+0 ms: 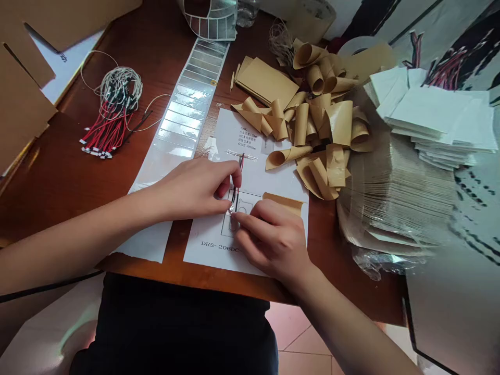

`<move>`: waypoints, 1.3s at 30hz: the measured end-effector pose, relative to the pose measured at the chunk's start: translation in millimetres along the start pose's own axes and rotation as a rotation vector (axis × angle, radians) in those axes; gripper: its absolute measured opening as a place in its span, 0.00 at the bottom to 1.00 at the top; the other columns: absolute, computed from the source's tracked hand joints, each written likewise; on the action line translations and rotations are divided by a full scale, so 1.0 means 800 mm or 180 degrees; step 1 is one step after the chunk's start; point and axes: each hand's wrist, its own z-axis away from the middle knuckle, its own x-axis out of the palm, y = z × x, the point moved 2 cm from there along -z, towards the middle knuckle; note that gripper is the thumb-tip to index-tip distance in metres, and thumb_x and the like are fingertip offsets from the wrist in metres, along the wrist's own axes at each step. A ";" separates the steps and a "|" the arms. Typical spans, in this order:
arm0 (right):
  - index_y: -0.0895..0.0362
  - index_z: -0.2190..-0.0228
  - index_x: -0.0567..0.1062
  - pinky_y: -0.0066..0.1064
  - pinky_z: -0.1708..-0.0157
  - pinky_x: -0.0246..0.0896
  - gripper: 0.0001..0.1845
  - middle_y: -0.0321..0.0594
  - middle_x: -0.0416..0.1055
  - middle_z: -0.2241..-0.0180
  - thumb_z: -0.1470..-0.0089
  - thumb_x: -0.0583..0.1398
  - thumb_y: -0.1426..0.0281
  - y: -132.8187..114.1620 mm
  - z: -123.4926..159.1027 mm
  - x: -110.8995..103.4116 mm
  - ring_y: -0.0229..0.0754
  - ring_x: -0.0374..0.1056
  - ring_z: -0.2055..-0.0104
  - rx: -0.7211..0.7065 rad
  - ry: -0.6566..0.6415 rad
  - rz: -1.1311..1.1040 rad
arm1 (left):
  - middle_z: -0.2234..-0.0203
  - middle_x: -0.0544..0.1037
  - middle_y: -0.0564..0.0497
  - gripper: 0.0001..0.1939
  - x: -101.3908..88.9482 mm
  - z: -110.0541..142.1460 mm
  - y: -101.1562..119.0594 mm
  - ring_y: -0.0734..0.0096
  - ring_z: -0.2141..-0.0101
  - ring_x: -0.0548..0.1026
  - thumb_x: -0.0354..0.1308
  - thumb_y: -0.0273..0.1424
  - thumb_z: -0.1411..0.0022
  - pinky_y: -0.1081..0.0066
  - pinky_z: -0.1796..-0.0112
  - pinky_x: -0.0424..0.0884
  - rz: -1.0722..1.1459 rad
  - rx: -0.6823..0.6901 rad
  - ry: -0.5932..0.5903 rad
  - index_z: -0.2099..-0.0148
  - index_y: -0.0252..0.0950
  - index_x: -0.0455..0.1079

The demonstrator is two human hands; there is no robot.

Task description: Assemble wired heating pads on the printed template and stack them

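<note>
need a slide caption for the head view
Left hand and right hand work a red-and-black wire over a printed sheet

This is a small piecework assembly workshop: a wooden bench [62,208] is crowded with bundled red-and-black wire leads [113,122], a silvery label strip [191,94], curled kraft paper [312,114] and stacked white cards [437,122].

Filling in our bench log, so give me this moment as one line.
left hand: pinching red-black wires | right hand: at wire end | beneath: printed sheet
</note>
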 end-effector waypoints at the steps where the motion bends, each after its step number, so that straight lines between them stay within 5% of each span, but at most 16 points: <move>1: 0.58 0.72 0.82 0.31 0.76 0.52 0.13 0.35 0.64 0.78 0.40 0.59 0.75 0.000 0.000 0.000 0.37 0.59 0.75 -0.0015 -0.0015 -0.0002 | 0.70 0.78 0.58 0.12 0.000 0.000 0.000 0.70 0.69 0.74 0.60 0.31 0.43 0.69 0.66 0.59 0.0002 0.0005 -0.0017 0.55 0.40 0.70; 39: 0.59 0.62 0.85 0.31 0.75 0.54 0.14 0.34 0.65 0.77 0.37 0.57 0.74 0.004 -0.001 0.002 0.37 0.62 0.75 0.0186 -0.0094 0.0148 | 0.70 0.77 0.59 0.12 -0.002 -0.001 0.003 0.72 0.69 0.72 0.62 0.26 0.39 0.70 0.67 0.57 0.0233 -0.0085 -0.0047 0.53 0.39 0.69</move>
